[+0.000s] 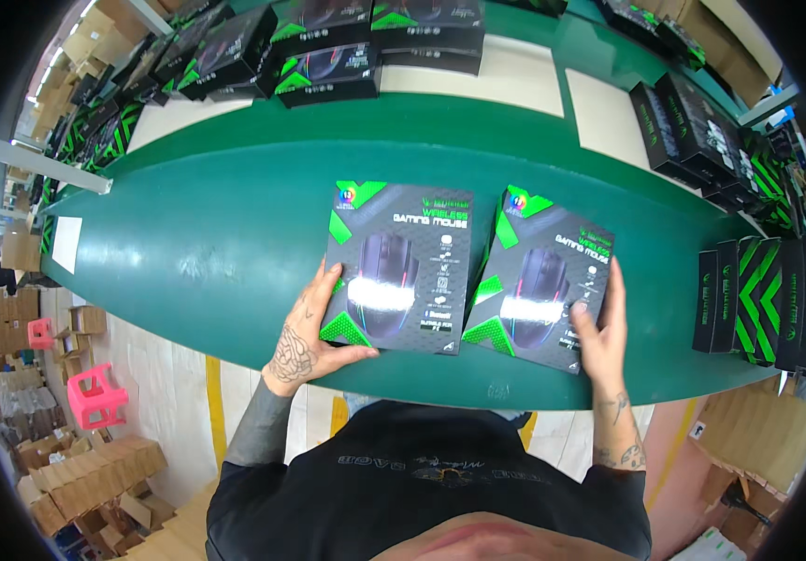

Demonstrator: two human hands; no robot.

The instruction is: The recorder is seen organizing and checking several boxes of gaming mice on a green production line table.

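Two black and green gaming mouse boxes lie side by side in front of me, faces up, each printed with a dark mouse. My left hand (305, 329) grips the left mouse box (403, 271), its fingers along the left side and the thumb at the lower edge. The right mouse box (541, 280) is tilted clockwise. My right hand (604, 327) is closed around that box's right edge, thumb on the front face, fingers mostly hidden behind it. A narrow gap separates the boxes at the top; their lower corners nearly meet.
The green table (207, 252) curves across the view. Beyond it, stacked mouse boxes (328, 70) stand on a shelf with pale sheets (478, 79). More boxes (758, 299) stand upright at the right end. Cardboard cartons (94, 477) and a pink stool (96, 396) are on the left floor.
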